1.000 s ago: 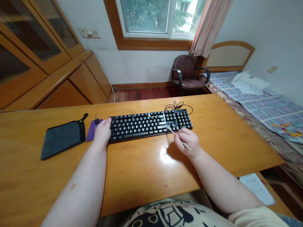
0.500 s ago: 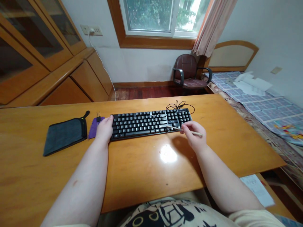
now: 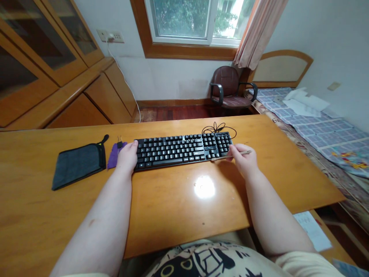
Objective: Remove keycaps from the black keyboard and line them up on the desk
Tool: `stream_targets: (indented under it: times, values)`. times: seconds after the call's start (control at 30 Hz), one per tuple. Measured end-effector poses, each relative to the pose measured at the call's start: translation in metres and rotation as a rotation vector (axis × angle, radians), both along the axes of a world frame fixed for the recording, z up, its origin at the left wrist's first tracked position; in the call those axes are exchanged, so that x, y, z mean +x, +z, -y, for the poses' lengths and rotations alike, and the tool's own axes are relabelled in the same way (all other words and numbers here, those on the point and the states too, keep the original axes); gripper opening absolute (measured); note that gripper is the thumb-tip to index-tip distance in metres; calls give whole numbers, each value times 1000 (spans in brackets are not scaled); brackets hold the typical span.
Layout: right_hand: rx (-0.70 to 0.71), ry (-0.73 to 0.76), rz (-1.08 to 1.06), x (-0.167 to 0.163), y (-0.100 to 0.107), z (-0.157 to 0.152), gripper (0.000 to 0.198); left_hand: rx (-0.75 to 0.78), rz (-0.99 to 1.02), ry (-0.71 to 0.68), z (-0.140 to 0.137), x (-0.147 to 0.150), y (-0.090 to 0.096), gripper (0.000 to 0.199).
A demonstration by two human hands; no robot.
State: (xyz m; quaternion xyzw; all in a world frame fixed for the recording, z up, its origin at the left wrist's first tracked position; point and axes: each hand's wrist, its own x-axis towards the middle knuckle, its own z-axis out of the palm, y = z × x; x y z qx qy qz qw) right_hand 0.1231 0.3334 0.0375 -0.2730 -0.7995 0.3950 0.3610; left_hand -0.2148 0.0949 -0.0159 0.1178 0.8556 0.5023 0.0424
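right grip pinches a thin stick, left grip holds keyboard, dark pouch hiding any contents.

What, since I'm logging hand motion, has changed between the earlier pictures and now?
The right hand has moved rightward and slightly away from the person, carrying the stick, whose tip is now at the front edge of the keyboard, further right. Nothing was taken up or let go. The left hand stays at the keyboard's left end; the pouch lies as before.
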Motion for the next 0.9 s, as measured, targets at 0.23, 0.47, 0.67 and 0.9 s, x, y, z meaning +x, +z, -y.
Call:
stream_targets:
  times: [0.23,0.47,0.67,0.9]
  values:
    - [49,231,8,-2,-1,2,31,-46,-29,-20,-2,6,6,44]
    - [9,-84,-80,8,0,-16,42,-39,-33,-26,-2,4,3,45]
    - [53,-503,-375,19,0,-38,47,-72,-16,-30,0,2,2,48]
    - [177,-619,-96,23,-8,-52,49,-98,26,-22,-3,7,10,45]
